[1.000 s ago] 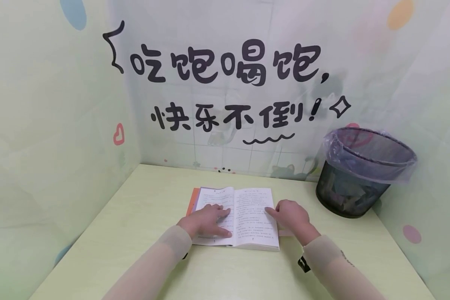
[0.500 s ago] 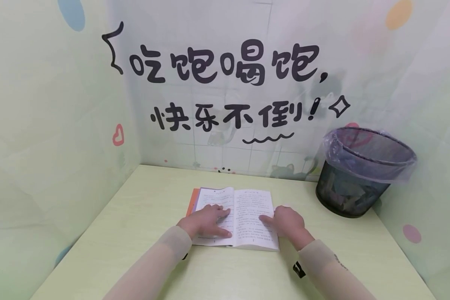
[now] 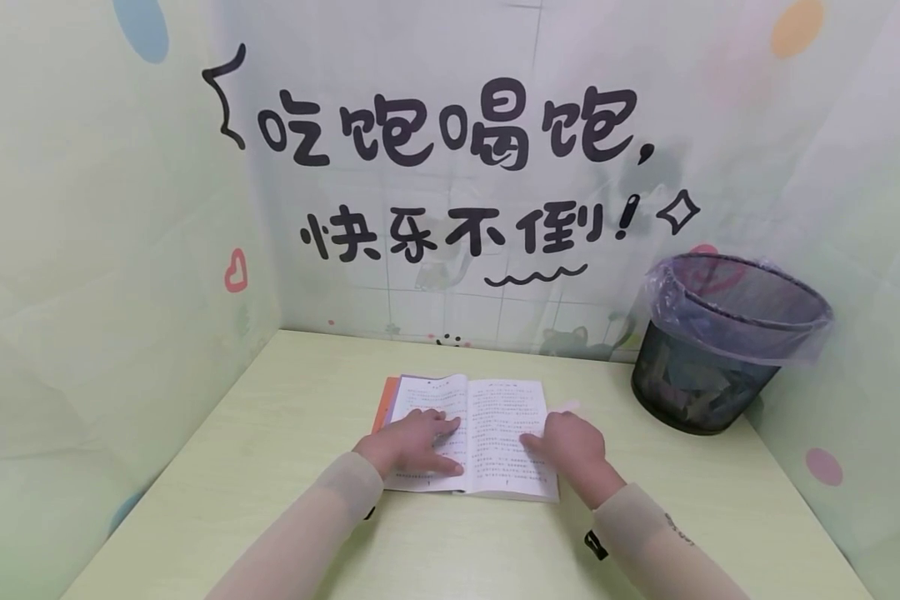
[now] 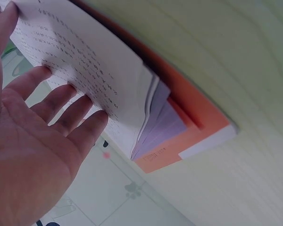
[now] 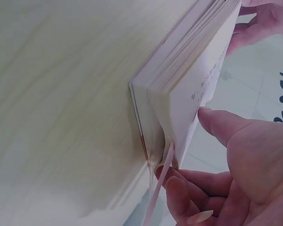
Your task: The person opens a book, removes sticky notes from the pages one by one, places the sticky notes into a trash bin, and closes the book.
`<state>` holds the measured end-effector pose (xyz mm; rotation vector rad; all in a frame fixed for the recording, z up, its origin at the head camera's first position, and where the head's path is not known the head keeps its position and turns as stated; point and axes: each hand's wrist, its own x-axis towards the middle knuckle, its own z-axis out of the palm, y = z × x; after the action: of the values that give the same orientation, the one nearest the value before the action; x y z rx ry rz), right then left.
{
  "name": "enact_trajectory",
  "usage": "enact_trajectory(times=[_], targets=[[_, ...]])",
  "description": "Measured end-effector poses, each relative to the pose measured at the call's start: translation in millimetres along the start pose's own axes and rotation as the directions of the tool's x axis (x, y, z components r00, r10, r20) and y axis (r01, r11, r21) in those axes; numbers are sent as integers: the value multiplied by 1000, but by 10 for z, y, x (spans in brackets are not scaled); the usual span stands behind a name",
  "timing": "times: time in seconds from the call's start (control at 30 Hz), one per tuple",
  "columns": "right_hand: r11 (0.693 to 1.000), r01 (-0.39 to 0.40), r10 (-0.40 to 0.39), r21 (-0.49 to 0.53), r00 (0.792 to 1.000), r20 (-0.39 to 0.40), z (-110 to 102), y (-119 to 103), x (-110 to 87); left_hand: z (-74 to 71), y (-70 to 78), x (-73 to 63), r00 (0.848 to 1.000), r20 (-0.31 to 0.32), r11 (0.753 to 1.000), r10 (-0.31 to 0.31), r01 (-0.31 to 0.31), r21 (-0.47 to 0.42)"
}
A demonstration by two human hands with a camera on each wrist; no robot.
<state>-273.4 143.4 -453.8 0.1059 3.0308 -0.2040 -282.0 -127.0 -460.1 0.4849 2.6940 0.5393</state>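
While left hand [image 3: 414, 442] lies spread, right hand [image 3: 574, 447] pinches book [image 3: 487, 435] edge (pages [image 4: 92, 59] likely soft, tearable; best held there).

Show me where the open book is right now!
In the head view, the open book lies on the table, left of the black bin, with the left hand on its left page and the right hand at its right edge.

From above, the head camera looks forward and down; 2 close wrist cameras share the book [image 3: 491, 437].
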Motion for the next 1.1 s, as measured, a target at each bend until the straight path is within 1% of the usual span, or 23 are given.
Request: enact_trajectory(times=[0.1, 0.3, 0.4, 0.5, 0.7, 0.9, 1.0, 1.1], targets=[[1000, 15, -16, -21, 1000, -18, -20, -18, -15, -8, 11, -13, 1000, 1, 1000, 0, 0, -4], [996, 54, -61, -74, 993, -100, -86, -92, -83, -19, 21, -17, 1000, 3, 1000, -2, 2, -2], [992, 55, -69, -111, 990, -121, -124, -144, -121, -17, 10, -13, 1000, 5, 1000, 4, -4, 2], [989, 47, -63, -138, 991, -119, -136, -180, -142, -15, 0, -7, 1000, 4, 1000, 13, -13, 3], [989, 35, -47, -147, 996, -82, -71, -186, -135, -21, -7, -4, 1000, 3, 1000, 28, -28, 3], [989, 46, -54, -140, 997, -57, 13, -164, -107, -28, 7, -8, 1000, 3, 1000, 17, -17, -3], [990, 49, -58, -133, 996, -65, 22, -162, -104, -32, 11, -4, 1000, 7, 1000, 13, -13, -9], [989, 75, -87, -127, 992, -95, -8, -160, -117, -34, 8, -4, 1000, 9, 1000, 13, -13, -6]])
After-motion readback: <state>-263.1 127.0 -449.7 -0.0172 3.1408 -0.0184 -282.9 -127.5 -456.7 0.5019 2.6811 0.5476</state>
